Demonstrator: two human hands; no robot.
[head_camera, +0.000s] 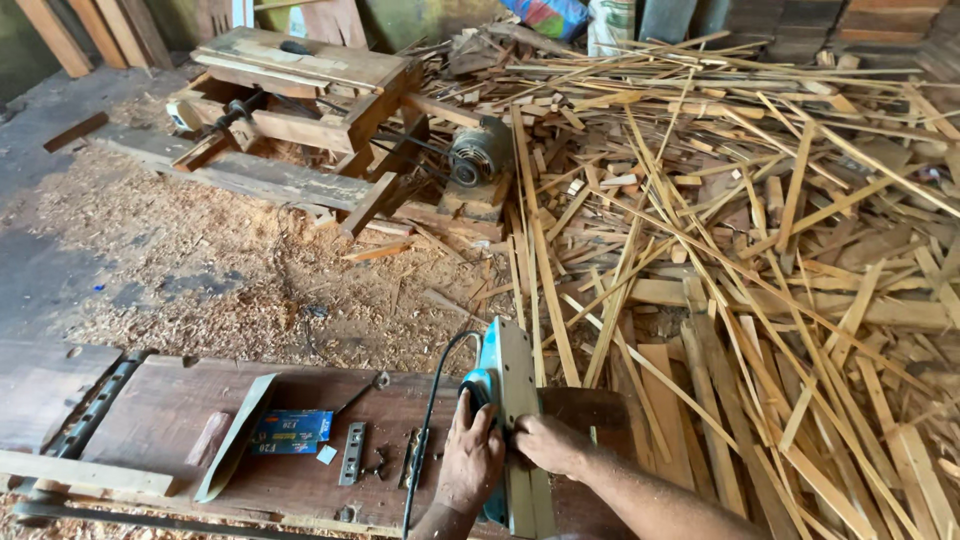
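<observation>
Workshop count: two hands, one power tool, one small box.
One left hand (470, 462), one right hand (548, 443), one blue electric planer (497, 385), one blue box (291, 432), one motor (478, 153); wood offcuts (740, 230) too many to count.

Big heap of thin wood offcuts & strips (760, 230) fills the right side, lying criss-cross. Sawdust & shavings (230, 270) spread over the floor at centre-left. Behind that, a rough wooden saw bench (300, 90) w/ an electric motor (478, 152) just beside its right end. Near edge: a dark brown plank (180, 420) w/ small items on it: blue flat box (292, 432), a metal plate w/ holes (352, 453), a pale angled wood strip (236, 435) touching the box's left side. Sacks (580, 18) at top, far back.
</observation>
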